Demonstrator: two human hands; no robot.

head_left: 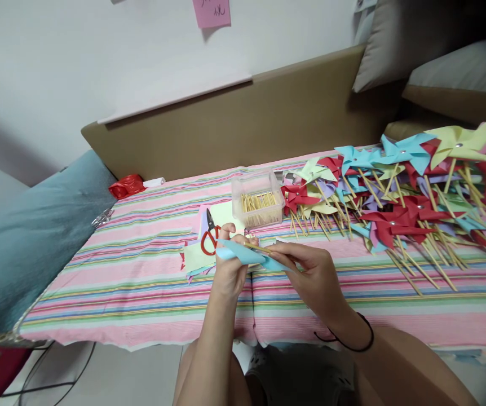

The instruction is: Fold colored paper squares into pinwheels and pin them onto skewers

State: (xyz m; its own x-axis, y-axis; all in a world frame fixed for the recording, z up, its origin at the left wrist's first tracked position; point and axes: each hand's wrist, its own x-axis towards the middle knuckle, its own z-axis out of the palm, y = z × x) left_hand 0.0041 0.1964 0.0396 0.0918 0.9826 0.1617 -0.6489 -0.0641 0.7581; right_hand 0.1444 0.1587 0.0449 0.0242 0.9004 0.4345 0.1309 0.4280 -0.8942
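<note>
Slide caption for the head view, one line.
Left hand and right hand hold blue paper and a stick; scissors, box and pinwheels lie beyond.

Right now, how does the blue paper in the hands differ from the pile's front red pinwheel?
The blue paper is held between left hand and right hand; the red pinwheel lies in the pile. The blue paper shows nearly edge-on; the red pinwheel shows its pinned face. Both are folded paper.

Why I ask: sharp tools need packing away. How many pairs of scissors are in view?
1. The red-handled pair of scissors lies on the paper sheets, near the left hand. Others could be hidden beneath the pinwheels.
</note>
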